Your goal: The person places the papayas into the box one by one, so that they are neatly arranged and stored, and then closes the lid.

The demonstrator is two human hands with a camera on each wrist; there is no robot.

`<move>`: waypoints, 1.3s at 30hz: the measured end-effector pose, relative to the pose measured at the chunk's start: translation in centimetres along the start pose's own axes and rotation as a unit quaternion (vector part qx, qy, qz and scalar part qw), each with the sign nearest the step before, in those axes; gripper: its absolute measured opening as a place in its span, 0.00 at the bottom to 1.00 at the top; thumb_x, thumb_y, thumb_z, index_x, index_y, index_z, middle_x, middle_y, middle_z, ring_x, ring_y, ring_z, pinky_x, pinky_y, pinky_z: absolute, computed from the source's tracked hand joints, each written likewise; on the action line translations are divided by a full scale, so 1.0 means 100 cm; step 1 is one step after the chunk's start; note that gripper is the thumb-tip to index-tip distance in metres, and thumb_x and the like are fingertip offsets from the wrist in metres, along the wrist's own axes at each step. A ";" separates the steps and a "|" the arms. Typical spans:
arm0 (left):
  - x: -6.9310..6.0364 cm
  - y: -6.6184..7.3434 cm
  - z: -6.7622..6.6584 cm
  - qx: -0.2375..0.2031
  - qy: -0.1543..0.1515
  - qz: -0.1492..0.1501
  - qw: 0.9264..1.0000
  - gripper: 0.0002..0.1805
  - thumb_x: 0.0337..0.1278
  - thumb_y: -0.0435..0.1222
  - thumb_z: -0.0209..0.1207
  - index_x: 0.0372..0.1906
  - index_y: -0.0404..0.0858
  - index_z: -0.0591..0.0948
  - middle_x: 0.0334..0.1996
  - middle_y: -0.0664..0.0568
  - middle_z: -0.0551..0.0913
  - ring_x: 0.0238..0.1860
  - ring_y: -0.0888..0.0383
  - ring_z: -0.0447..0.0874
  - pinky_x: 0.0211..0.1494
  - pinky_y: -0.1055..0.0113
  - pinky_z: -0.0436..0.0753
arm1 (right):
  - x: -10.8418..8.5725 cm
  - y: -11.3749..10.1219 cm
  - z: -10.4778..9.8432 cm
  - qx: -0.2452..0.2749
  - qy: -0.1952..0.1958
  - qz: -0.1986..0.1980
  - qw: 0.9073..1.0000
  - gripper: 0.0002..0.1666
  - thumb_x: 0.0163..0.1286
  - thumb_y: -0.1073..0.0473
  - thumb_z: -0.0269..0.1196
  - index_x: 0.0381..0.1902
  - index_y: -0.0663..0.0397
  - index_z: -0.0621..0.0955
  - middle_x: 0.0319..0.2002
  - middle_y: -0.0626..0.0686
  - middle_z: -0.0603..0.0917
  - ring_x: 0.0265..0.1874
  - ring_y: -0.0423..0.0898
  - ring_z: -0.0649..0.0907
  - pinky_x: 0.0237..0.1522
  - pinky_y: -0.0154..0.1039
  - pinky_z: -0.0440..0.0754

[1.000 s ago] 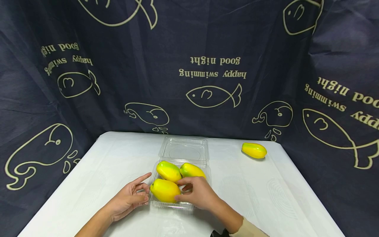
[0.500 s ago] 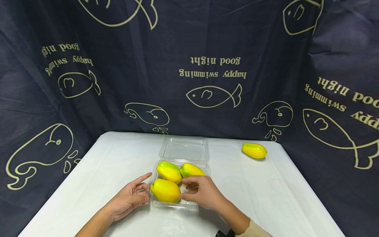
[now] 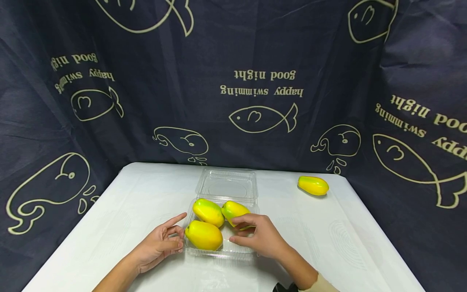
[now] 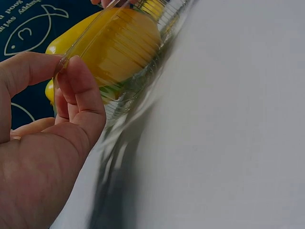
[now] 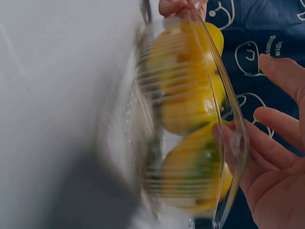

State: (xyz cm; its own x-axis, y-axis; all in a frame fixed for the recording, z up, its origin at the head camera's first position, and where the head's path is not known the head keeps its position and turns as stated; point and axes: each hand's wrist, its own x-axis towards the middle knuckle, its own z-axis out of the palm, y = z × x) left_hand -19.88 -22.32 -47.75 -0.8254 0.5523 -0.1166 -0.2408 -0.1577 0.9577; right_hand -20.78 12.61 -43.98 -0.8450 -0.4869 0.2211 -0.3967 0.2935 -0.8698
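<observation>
Here, from head: three fruits point(image 3: 203, 235) in the clear box point(image 3: 233, 255), a fourth fruit point(image 3: 313, 185) apart on the table point(image 3: 328, 239). From left wrist: box rim point(image 4: 88, 35) in pinch of left hand point(image 4: 45, 138). From right wrist: right hand point(image 5: 279, 179) loosely spread beside nearest fruit point(image 5: 196, 181).

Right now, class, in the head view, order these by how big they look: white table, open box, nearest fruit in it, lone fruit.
1. White table
2. Open box
3. Nearest fruit
4. Lone fruit
The last lies farther from the camera, so the fruits' true sizes are unsure.
</observation>
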 end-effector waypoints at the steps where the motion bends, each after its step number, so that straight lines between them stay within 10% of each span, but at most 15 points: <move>1: 0.000 0.000 0.000 -0.001 0.000 0.000 1.000 0.50 0.67 0.21 0.55 0.84 0.40 0.39 0.45 0.56 0.74 0.39 0.65 0.80 0.49 0.70 0.85 | -0.001 0.000 -0.002 0.002 0.000 -0.004 1.000 0.27 0.60 0.53 0.77 0.55 0.59 0.86 0.50 0.60 0.88 0.46 0.59 0.89 0.50 0.43 0.89; 30: 0.001 -0.002 0.000 0.002 0.003 0.004 1.000 0.50 0.67 0.21 0.55 0.84 0.40 0.40 0.45 0.56 0.74 0.40 0.65 0.80 0.51 0.69 0.85 | -0.004 0.035 -0.055 -0.023 0.083 -0.073 0.994 0.22 0.59 0.60 0.77 0.52 0.54 0.87 0.49 0.62 0.88 0.48 0.61 0.87 0.49 0.51 0.88; 39: 0.001 -0.002 0.000 0.002 0.003 0.004 1.000 0.50 0.67 0.21 0.55 0.84 0.40 0.40 0.45 0.56 0.74 0.40 0.66 0.80 0.51 0.69 0.85 | -0.004 0.053 -0.074 -0.055 0.120 -0.063 0.989 0.18 0.60 0.61 0.76 0.49 0.54 0.88 0.47 0.58 0.90 0.47 0.46 0.88 0.49 0.50 0.89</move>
State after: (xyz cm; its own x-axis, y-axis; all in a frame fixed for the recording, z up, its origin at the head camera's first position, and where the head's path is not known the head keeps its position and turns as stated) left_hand -19.90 -22.25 -47.93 -0.8309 0.5453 -0.1108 -0.2322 -0.1589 0.9596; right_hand -25.21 20.43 -45.37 -0.8421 -0.3195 0.4344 -0.5294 0.3368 -0.7786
